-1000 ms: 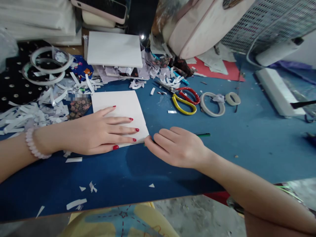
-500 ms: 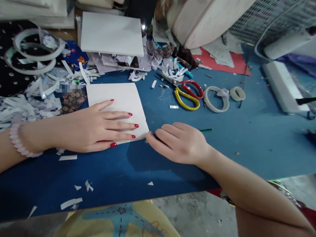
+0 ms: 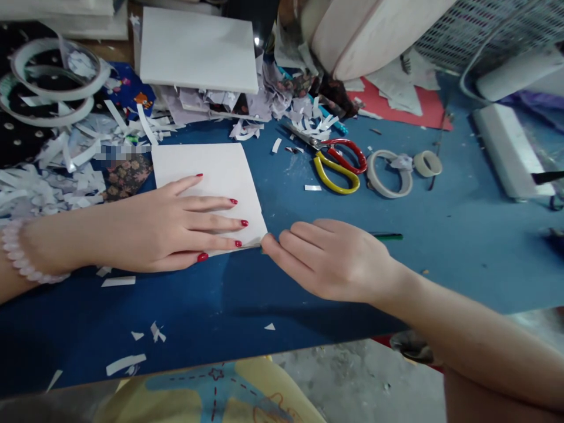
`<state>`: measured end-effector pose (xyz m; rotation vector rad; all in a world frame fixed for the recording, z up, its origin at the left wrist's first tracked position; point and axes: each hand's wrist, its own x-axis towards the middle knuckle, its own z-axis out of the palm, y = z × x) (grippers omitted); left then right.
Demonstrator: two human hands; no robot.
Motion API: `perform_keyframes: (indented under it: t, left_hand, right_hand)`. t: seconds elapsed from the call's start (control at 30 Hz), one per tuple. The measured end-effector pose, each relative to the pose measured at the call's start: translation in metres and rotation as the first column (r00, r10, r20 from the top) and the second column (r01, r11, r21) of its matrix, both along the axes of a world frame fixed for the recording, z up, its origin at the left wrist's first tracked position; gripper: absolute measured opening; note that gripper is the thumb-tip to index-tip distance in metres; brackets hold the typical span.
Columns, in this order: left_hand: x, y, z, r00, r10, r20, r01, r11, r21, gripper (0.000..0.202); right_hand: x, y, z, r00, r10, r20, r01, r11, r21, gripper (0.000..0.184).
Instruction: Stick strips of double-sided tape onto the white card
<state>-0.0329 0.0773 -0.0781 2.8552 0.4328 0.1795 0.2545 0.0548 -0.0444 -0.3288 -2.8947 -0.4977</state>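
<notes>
My left hand (image 3: 171,226) lies flat with fingers stretched out, pressing on a white sheet of card (image 3: 207,167) on the blue table (image 3: 449,252). My right hand (image 3: 335,258) is closed round a thin green pen-like tool (image 3: 388,236). Its back end sticks out to the right, and its tip sits at the card's near right corner. Both hands meet at that corner.
Red-and-yellow scissors (image 3: 339,164) and two tape rolls (image 3: 390,173) lie beyond my right hand. White paper scraps (image 3: 53,170) pile up at the left, below large tape rings (image 3: 53,82). A white board (image 3: 198,50), red paper (image 3: 409,106) and a white block (image 3: 506,150) sit farther back.
The hands and the card hold their places relative to each other. The view has shifted slightly, so everything sits a little lower and further left.
</notes>
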Motion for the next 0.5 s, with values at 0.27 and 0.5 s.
perform_keyframes:
  t: [0.27,0.5]
  left_hand:
    - [0.0003,0.0,0.0003,1.0,0.003,0.015,-0.003,0.999,-0.042,0.044]
    - [-0.0004,0.0005,-0.0013,1.0,0.001,0.007,-0.001,0.998,-0.058,0.044]
  right_hand:
    - [0.0027,0.0006,0.0014,0.999,0.004,0.041,-0.003,1.0,-0.013,0.012]
    - [0.0068,0.0011,0.0042,0.998,-0.007,0.06,0.007,1.0,0.01,0.01]
